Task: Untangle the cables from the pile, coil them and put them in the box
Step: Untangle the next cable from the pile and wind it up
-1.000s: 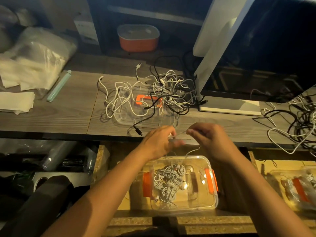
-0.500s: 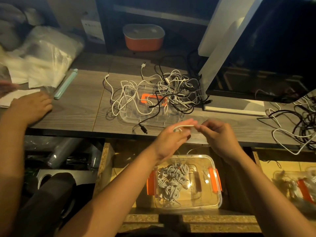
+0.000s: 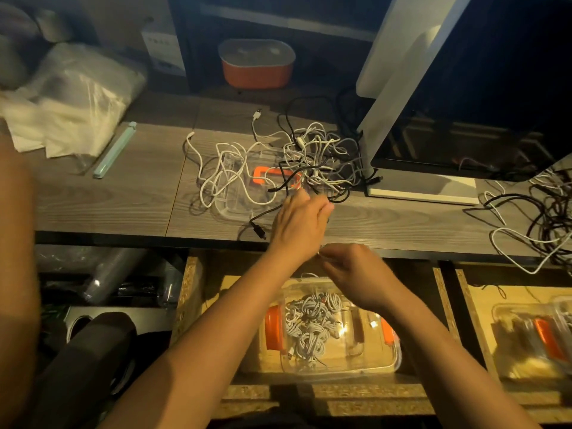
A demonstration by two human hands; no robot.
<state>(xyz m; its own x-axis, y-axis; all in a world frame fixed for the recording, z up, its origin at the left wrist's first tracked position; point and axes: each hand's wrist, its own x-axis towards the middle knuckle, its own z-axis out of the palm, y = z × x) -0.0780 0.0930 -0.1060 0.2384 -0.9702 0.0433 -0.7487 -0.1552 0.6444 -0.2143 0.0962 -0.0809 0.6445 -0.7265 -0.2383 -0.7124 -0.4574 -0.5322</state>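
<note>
A tangled pile of white and black cables (image 3: 306,159) lies on the wooden desk, partly on a clear lid with an orange clip (image 3: 229,209). My left hand (image 3: 298,224) reaches over the desk edge, and its bunched fingertips pinch a cable at the pile's near edge. My right hand (image 3: 353,274) hovers lower, above the open drawer, with fingers curled around a thin white wire. Below it, in the drawer, stands a clear box with orange latches (image 3: 396,357) that holds several coiled white cables (image 3: 309,326).
A monitor on a white stand (image 3: 421,187) is right of the pile. More tangled cables (image 3: 538,224) lie at far right. A second box (image 3: 532,332) sits in the right drawer. Plastic bags (image 3: 71,97) and a green stick (image 3: 114,150) lie left. Another person's arm (image 3: 15,258) fills the left edge.
My left hand let go of the thin wire held between both hands and moved forward to the pile. My right hand dropped lower with the wire. The other person's arm came closer.
</note>
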